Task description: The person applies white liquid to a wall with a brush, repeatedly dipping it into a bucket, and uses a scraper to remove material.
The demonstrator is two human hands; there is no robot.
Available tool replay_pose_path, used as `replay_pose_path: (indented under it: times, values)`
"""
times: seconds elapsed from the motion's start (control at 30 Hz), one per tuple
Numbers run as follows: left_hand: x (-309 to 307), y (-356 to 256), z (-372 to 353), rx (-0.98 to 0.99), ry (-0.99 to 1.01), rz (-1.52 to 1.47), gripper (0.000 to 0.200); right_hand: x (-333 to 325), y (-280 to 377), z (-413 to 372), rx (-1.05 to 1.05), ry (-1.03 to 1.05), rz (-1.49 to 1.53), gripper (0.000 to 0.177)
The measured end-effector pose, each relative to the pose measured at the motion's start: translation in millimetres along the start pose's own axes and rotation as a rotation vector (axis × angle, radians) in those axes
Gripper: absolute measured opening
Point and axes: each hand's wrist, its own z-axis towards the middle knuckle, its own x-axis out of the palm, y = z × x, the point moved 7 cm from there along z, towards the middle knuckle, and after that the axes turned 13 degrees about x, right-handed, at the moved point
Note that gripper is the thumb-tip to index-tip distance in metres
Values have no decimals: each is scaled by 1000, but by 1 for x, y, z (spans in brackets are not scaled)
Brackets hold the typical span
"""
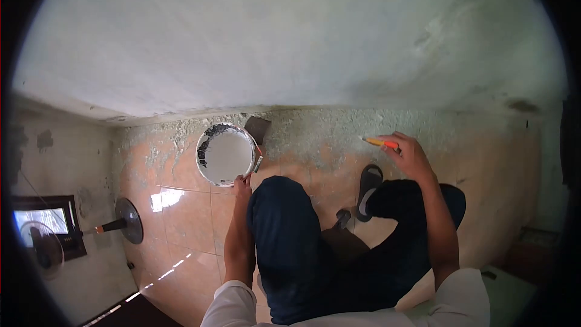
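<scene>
A round bucket (199,158) stands on the floor close to the wall, its rim smeared with dark and white stains. Pale grey-white paint (229,156) fills the inside. My left hand (242,185) is closed on the near edge of this bucket. Held up to the right, my right hand (410,156) grips a small tool with a yellow and orange handle (382,142). The tool's pale tip points left, and its exact kind is too small to make out. It is apart from the wall and the bucket.
The whitish wall (290,36) rises ahead, with flaking debris (327,136) along its foot. A dark flat piece (258,128) lies beside the bucket. My sandalled foot (367,191) rests on the tiles. At left stands a fan (45,245) with a round base (131,220).
</scene>
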Motion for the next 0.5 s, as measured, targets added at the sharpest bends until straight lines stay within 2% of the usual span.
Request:
replay_pose_path:
  times: [0.03,0.07,0.13,0.17,0.2,0.23,0.27,0.33,0.5]
  values:
    - [-1,11,-6,-104,-14,-147,63,-3,4,3,-3,16,0,31]
    - [-3,17,-10,-119,3,-122,63,-3,1,6,-4,28,1,31]
    - [7,46,-24,-459,-27,-310,51,-1,-13,9,-14,17,36,33]
    - [-11,41,-61,-466,-13,-303,51,1,-21,12,4,25,17,34]
    - [11,7,-60,-136,307,470,47,1,-20,13,20,36,-5,34]
    - [62,-24,-77,250,605,1231,43,1,-26,14,27,30,-1,34]
    - [73,-17,-83,252,612,1235,43,0,-27,16,3,15,15,35]
    - [58,22,-94,-377,-26,-134,42,-1,-29,18,-17,1,41,36]
    - [86,7,-108,-321,68,205,49,-3,-36,20,19,23,16,34]
